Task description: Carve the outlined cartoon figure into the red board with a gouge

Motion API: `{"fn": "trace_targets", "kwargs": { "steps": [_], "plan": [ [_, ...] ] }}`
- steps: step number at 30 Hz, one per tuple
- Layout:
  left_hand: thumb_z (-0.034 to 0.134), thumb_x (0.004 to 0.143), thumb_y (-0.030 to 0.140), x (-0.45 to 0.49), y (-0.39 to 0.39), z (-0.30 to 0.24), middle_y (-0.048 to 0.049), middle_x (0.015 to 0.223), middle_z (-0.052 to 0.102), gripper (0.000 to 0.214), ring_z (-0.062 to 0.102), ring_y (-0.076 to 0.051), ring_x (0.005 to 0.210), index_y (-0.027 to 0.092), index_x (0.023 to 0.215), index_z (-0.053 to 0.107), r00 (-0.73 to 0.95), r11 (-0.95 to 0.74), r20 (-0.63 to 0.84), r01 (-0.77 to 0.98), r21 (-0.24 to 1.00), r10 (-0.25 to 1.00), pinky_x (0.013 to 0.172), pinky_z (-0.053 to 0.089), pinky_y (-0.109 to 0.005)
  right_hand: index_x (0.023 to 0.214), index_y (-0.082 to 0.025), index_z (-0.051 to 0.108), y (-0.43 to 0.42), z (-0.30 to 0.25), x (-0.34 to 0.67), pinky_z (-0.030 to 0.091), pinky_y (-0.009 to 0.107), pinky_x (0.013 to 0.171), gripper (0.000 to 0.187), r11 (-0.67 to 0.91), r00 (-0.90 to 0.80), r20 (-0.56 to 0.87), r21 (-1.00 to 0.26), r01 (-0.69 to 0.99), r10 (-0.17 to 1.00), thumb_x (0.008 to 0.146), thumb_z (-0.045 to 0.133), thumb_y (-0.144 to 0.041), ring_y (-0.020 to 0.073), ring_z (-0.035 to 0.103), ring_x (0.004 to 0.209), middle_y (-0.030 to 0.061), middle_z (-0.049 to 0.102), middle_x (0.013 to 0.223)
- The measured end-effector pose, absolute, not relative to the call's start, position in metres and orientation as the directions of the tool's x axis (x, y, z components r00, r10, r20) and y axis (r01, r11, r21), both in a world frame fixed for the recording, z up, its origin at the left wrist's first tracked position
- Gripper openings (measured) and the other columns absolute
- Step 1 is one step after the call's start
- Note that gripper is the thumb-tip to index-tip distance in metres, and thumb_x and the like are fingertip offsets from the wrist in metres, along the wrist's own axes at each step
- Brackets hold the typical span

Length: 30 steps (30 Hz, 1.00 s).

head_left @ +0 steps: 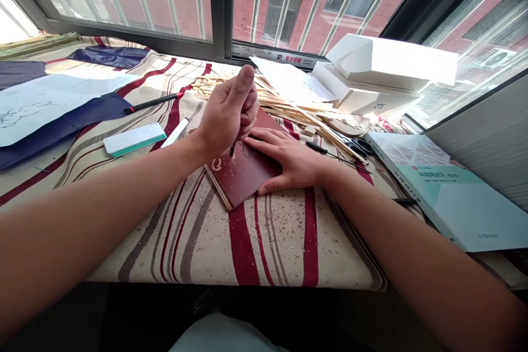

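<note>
My left hand (231, 104) is closed in a fist, thumb up, around a carving tool (232, 150). Only the tool's thin dark lower end shows; the fist hides its handle. The tip meets a reddish-brown board (243, 181), close to a pale carved curl (216, 164) at the board's left edge. Drawn dark curves show on the board between the hands. Flat on the board's right side lies my right hand (280, 159), fingers stretched out and thumb near the front edge. Small pale shavings are scattered over the board and the cloth.
A striped cloth (206, 247) covers the table. To the right are a black-handled tool (316, 148), scissors (361, 147) and a book (457, 187). Wood strips (284, 102) and a white box (371, 96) stand behind. Leftward lie a white-green block (135, 140), a pen (152, 103) and paper (53, 99).
</note>
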<state>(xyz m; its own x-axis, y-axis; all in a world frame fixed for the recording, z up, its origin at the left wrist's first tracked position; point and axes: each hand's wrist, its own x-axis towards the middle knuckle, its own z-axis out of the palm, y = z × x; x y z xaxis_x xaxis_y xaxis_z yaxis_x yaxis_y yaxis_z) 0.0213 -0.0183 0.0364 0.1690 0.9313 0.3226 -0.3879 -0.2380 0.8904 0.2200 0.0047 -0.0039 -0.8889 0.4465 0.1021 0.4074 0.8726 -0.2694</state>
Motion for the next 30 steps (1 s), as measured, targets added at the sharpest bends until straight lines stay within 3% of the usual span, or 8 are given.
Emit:
{"fn": "trace_targets", "kwargs": {
  "steps": [4,10,16,21,24,30],
  "plan": [
    [0.043,0.113,0.048,0.024,-0.02,0.036,0.0065,0.048,0.028,0.06,0.019,-0.003,0.035,0.02,0.06,0.041,0.173,-0.206,0.297,-0.408,0.889,0.939,0.037,0.018,-0.019,0.17,-0.015,0.037,0.005,-0.004,0.22,0.025,0.069,0.131,0.116,0.877,-0.892,0.104,-0.264,0.403,0.441,0.081,0.073,-0.08,0.0448,0.029,0.163,0.023,0.031,0.177],
    [0.057,0.106,0.058,0.024,-0.014,0.035,0.0083,0.048,0.027,0.059,0.019,-0.004,0.035,0.021,0.062,0.04,0.12,-0.186,0.264,-0.444,0.876,0.957,0.035,0.014,-0.021,0.17,-0.019,0.036,0.004,-0.004,0.219,0.024,0.071,0.131,0.115,0.873,-0.887,0.101,-0.257,0.415,0.451,0.081,0.071,-0.083,0.0446,0.029,0.163,0.0209,0.031,0.177],
    [0.032,0.115,0.05,0.024,-0.013,0.036,0.0077,0.048,0.026,0.06,0.02,-0.002,0.033,0.02,0.064,0.038,0.141,-0.109,0.187,-0.436,0.893,0.972,0.037,0.013,-0.019,0.17,-0.018,0.037,0.005,-0.005,0.22,0.023,0.07,0.132,0.114,0.875,-0.889,0.1,-0.254,0.412,0.447,0.081,0.071,-0.082,0.044,0.029,0.163,0.0205,0.032,0.177],
    [0.032,0.115,0.047,0.026,-0.016,0.036,0.0075,0.047,0.026,0.059,0.019,-0.004,0.033,0.021,0.063,0.038,0.156,-0.14,0.223,-0.42,0.897,0.962,0.034,0.016,-0.018,0.17,-0.015,0.037,0.005,-0.004,0.219,0.023,0.071,0.131,0.116,0.877,-0.89,0.097,-0.247,0.412,0.445,0.081,0.071,-0.082,0.0452,0.03,0.163,0.022,0.031,0.177],
    [0.034,0.115,0.044,0.027,-0.016,0.038,0.0075,0.046,0.026,0.059,0.019,-0.003,0.033,0.02,0.061,0.038,0.233,-0.111,0.216,-0.395,0.912,0.948,0.033,0.016,-0.018,0.168,-0.016,0.039,0.005,-0.004,0.219,0.026,0.07,0.13,0.115,0.879,-0.889,0.104,-0.24,0.412,0.445,0.081,0.068,-0.085,0.0454,0.033,0.161,0.0216,0.034,0.175],
    [0.03,0.116,0.049,0.026,-0.008,0.043,0.0073,0.046,0.023,0.063,0.017,-0.003,0.031,0.019,0.06,0.039,0.423,0.111,0.055,-0.357,0.928,0.904,0.033,0.011,-0.015,0.165,-0.01,0.044,0.004,-0.004,0.218,0.028,0.067,0.131,0.116,0.871,-0.882,0.1,-0.241,0.428,0.461,0.08,0.068,-0.086,0.0467,0.036,0.158,0.025,0.043,0.168]
  ]
}}
